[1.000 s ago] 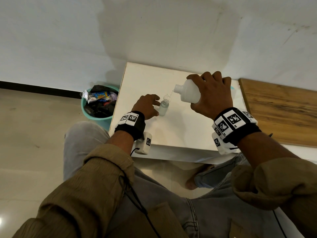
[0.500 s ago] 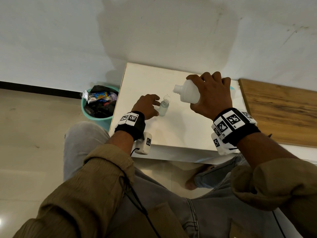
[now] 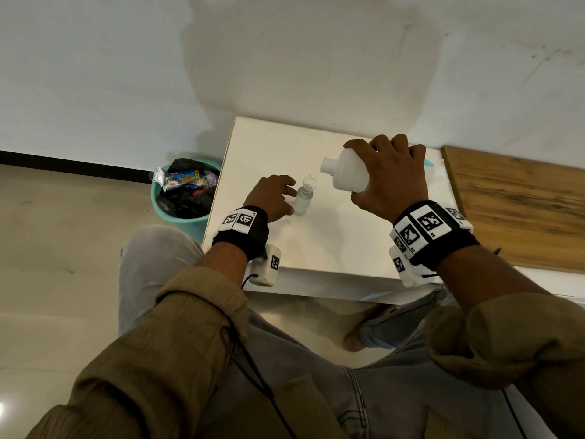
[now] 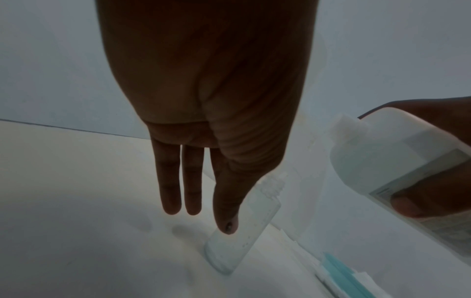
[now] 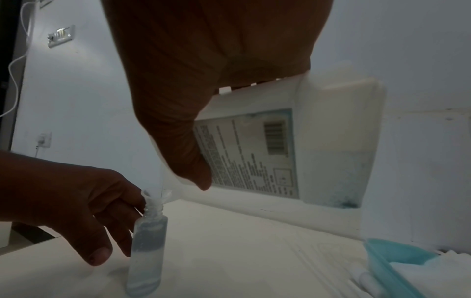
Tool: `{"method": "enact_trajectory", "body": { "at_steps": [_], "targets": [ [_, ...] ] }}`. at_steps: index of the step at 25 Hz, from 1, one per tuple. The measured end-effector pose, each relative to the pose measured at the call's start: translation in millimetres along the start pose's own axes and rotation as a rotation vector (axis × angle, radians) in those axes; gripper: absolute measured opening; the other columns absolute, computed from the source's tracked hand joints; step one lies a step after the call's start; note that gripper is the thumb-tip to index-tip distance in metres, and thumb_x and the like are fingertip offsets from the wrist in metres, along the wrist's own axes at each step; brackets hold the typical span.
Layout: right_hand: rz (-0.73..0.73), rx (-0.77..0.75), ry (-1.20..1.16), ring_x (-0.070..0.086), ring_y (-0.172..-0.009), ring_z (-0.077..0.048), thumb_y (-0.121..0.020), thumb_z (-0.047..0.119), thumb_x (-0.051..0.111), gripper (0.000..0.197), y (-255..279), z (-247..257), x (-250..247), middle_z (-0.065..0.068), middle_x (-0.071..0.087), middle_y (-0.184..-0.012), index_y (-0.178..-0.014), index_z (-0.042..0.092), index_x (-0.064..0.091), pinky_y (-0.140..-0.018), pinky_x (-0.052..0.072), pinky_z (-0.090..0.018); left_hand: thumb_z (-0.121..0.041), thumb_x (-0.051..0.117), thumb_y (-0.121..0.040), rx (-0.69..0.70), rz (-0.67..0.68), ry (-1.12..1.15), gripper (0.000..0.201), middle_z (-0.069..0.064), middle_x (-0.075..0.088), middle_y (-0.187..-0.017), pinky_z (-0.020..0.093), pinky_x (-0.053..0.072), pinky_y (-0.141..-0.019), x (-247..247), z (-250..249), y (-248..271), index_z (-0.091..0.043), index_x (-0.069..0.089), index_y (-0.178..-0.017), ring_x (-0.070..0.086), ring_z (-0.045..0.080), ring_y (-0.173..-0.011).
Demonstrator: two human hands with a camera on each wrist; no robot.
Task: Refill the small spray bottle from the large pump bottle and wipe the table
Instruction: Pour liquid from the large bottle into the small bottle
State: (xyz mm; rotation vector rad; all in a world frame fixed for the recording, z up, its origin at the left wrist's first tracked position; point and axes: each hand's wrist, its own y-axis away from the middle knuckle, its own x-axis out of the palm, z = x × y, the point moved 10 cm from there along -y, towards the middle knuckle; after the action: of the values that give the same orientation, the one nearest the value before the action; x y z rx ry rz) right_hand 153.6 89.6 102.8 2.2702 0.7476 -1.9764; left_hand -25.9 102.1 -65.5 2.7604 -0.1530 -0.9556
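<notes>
A small clear spray bottle (image 3: 303, 201) stands uncapped on the white table (image 3: 332, 245), partly filled, with a little clear funnel (image 5: 155, 194) in its neck. My left hand (image 3: 286, 198) steadies it from the left with near-straight fingers (image 4: 225, 211); the thumb stays apart from the small bottle (image 5: 147, 252). My right hand (image 3: 389, 175) grips the large white bottle (image 3: 346, 174), pump removed. It is tilted, its open mouth pointing left, above and right of the funnel. Liquid sits low in the large bottle (image 5: 331, 131).
A teal bin (image 3: 190, 221) full of rubbish stands on the floor left of the table. A wooden board (image 3: 512, 210) adjoins the table on the right. A teal dish (image 5: 387, 256) with white tissue lies at the table's back right.
The right hand has tipped the large bottle back and lifted its mouth away from the funnel. The left hand stays at the small bottle.
</notes>
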Motion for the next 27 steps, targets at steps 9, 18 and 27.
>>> {"method": "enact_trajectory", "body": {
  "at_steps": [9,18,27],
  "targets": [
    [-0.003,0.001,0.0,0.05,-0.092,-0.033,-0.057,0.03,0.072,0.07,0.0,0.4,0.4,-0.003,0.057,-0.098,-0.125,0.03,0.053,-0.077,0.035,-0.043,-0.002,0.082,-0.068,0.0,0.005,-0.001,0.07,0.001,0.07,-0.12,0.038,0.052,-0.096,0.0,-1.5,1.2,-0.016,0.056,-0.131,0.065,0.02,-0.106],
    [0.027,0.019,-0.039,0.049,-0.092,-0.032,-0.057,0.031,0.072,0.071,1.0,-0.9,2.4,-0.001,0.058,-0.097,-0.126,0.031,0.052,-0.076,0.035,-0.042,-0.004,0.081,-0.068,-0.001,0.001,-0.002,0.069,0.0,0.071,-0.118,0.038,0.053,-0.095,-2.1,-3.1,4.1,-0.016,0.056,-0.131,0.066,0.019,-0.1],
    [0.101,0.45,-0.658,0.056,-0.102,-0.022,-0.06,0.046,0.084,0.078,26.4,-53.1,27.7,0.006,0.06,-0.111,-0.126,0.026,0.046,-0.085,0.049,-0.041,-0.018,0.083,-0.071,-0.013,-0.006,-0.031,0.068,-0.002,0.067,-0.122,0.035,0.051,-0.094,-4.5,-1.7,3.9,-0.02,0.054,-0.133,0.061,0.015,-0.094]
  ]
}}
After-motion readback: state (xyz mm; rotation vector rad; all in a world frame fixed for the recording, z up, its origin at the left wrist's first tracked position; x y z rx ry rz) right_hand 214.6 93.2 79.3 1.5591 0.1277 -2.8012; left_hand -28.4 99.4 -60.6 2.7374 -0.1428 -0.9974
